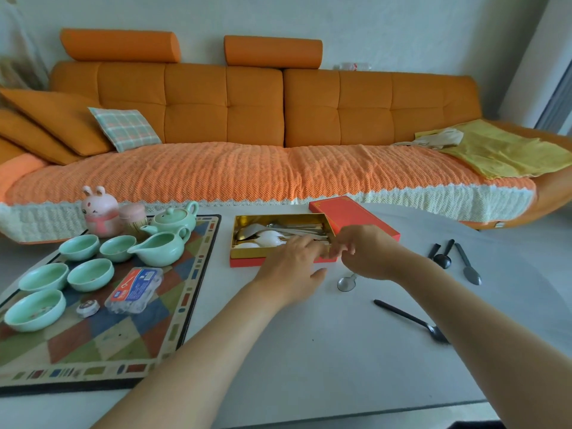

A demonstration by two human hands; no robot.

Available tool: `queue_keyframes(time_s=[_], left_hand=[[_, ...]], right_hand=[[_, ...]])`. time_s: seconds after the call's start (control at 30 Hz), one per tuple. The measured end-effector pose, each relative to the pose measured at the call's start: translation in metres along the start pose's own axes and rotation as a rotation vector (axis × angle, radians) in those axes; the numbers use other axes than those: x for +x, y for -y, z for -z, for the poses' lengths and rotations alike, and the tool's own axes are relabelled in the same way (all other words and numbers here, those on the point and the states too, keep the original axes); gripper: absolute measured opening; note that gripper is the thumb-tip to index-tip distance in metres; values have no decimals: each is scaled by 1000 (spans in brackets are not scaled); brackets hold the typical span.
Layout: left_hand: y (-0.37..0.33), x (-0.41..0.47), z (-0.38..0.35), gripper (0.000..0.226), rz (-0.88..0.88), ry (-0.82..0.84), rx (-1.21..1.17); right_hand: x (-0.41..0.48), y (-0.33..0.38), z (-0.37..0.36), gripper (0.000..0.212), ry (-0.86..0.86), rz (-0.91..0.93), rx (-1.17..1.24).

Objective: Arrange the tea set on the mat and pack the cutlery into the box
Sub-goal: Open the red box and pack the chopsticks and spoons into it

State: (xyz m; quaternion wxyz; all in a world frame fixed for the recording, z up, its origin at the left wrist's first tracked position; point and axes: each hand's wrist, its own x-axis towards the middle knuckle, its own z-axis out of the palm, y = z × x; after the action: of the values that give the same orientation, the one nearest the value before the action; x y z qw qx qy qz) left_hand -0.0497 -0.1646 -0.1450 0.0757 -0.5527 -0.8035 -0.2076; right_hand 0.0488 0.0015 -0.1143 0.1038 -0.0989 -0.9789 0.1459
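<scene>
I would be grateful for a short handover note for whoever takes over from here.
Left hand: fingers relaxed over the front edge of the box.
Right hand: fingers curled at the box's right corner; whether they hold anything is hidden.
Done: teapot, pitcher and five cups stand on the mat; several spoons lie in the box.
Left: a silver spoon, a black spoon and more black pieces lie on the table; the lid is off, behind the box.
</scene>
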Motion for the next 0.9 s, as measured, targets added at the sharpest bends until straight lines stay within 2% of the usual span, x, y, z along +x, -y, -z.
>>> queue_keyframes(time_s=[0.13,0.27,0.4,0.57,0.73,0.9], left_hand=[[-21,-5,-6,38,30,176,-62],[-27,-6,-9,51,36,219,-25],[-23,-8,-7,42,41,182,-83],[-15,-11,-2,19,19,136,-87],[10,-7,9,18,181,74,-204],[40,0,27,19,365,-131,-310]], right_hand=[[-21,-12,1,45,222,-44,-122],[-28,-17,-3,33,187,-33,-143],[-25,-11,-8,22,175,4,-117],[-16,1,-13,21,197,26,-51],[-2,9,-18,19,68,23,66],[15,18,-20,26,-141,11,192]])
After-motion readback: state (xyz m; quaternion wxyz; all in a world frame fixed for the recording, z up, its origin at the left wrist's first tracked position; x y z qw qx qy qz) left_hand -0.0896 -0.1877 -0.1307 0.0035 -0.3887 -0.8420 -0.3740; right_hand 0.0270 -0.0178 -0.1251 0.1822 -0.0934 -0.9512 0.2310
